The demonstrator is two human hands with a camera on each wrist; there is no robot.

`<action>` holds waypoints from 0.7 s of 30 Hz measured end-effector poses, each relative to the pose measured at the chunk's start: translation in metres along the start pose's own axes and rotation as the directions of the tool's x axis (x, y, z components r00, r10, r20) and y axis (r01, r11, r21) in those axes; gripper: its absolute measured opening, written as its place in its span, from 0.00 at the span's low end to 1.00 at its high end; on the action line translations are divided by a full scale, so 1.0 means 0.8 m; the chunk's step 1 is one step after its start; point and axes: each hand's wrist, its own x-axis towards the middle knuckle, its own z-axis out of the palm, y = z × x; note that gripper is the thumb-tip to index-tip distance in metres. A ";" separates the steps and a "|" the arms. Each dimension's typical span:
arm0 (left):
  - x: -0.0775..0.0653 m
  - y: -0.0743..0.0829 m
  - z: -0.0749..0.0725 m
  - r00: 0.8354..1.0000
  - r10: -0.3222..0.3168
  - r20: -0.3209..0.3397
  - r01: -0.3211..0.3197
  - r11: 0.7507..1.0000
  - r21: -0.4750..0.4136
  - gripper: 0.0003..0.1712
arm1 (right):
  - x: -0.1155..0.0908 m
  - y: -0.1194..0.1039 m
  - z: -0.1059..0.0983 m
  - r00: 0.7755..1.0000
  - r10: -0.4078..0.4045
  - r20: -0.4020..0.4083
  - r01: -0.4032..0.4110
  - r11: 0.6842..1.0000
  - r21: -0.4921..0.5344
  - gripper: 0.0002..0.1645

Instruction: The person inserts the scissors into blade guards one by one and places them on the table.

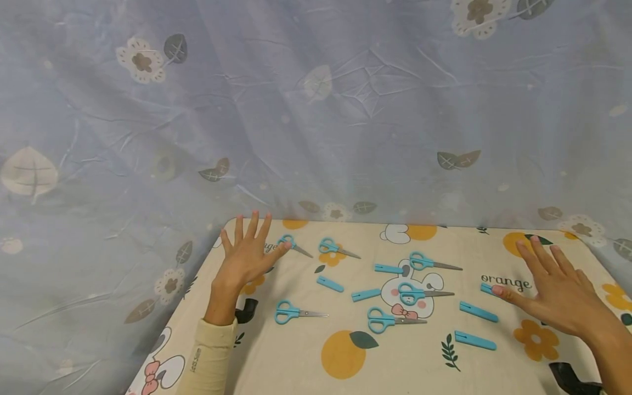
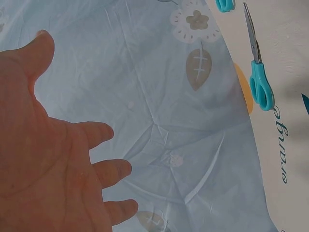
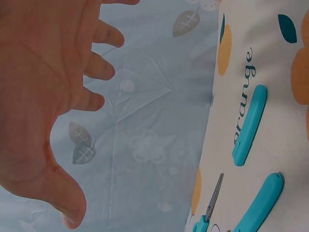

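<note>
My left hand (image 1: pixel 245 263) is raised over the far left of the table, fingers spread and holding nothing. Its thumb overlaps the handles of a pair of blue scissors (image 1: pixel 302 251) in the head view; the left wrist view shows those scissors (image 2: pixel 262 89) apart from the palm. Over the right side, my right hand (image 1: pixel 565 296) is likewise spread and holds nothing. Its thumb partly hides a blue scissors cap (image 1: pixel 486 287) in the head view. Several more uncapped scissors (image 1: pixel 291 312) lie in the middle and left, among loose blue caps (image 1: pixel 475 340).
A cream tablecloth (image 1: pixel 286 362) printed with oranges, flowers and a rabbit covers the table. Behind it hangs a grey-blue curtain (image 1: pixel 276 109) with leaf and flower prints. Caps (image 1: pixel 329 283) and scissors (image 1: pixel 397 321) lie flat across the middle.
</note>
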 end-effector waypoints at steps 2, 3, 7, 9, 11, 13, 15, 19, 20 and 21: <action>0.000 0.000 0.000 1.000 0.001 0.001 -0.001 1.000 0.004 0.57 | -0.001 -0.001 0.000 1.000 -0.005 -0.006 0.005 1.000 -0.002 0.74; 0.000 0.001 0.001 1.000 0.001 0.002 -0.001 1.000 0.006 0.57 | -0.001 -0.002 0.000 1.000 -0.008 -0.008 0.008 1.000 -0.003 0.74; -0.002 0.001 0.003 1.000 0.002 0.010 -0.002 1.000 -0.021 0.58 | -0.002 -0.003 0.000 1.000 -0.028 0.000 0.028 1.000 -0.001 0.72; -0.003 0.001 0.005 1.000 -0.001 0.016 0.002 1.000 -0.028 0.58 | -0.002 -0.002 0.000 0.999 -0.043 0.014 0.043 0.999 0.002 0.71; -0.004 0.001 0.008 1.000 -0.002 0.026 0.003 1.000 -0.028 0.58 | -0.004 -0.002 0.002 0.998 -0.056 0.033 0.056 0.998 0.009 0.70; -0.007 0.000 0.012 0.999 -0.005 0.038 0.006 1.000 -0.018 0.58 | -0.006 -0.002 0.007 0.996 -0.063 0.056 0.062 0.998 0.014 0.70; -0.011 -0.002 0.018 0.999 -0.001 0.044 0.001 1.000 -0.004 0.58 | -0.008 -0.002 0.013 0.996 -0.060 0.072 0.059 0.998 0.010 0.70; -0.015 -0.006 0.027 0.999 0.019 0.045 -0.021 0.999 0.032 0.58 | -0.012 -0.001 0.023 0.995 -0.050 0.084 0.051 0.999 -0.011 0.70; -0.016 -0.007 0.028 0.999 0.025 0.046 -0.027 0.999 0.037 0.57 | -0.014 -0.001 0.026 0.995 -0.052 0.081 0.053 0.999 -0.011 0.70; -0.016 -0.007 0.030 0.998 0.032 0.047 -0.034 0.999 0.036 0.57 | -0.015 -0.002 0.028 0.995 -0.056 0.080 0.057 0.998 -0.009 0.71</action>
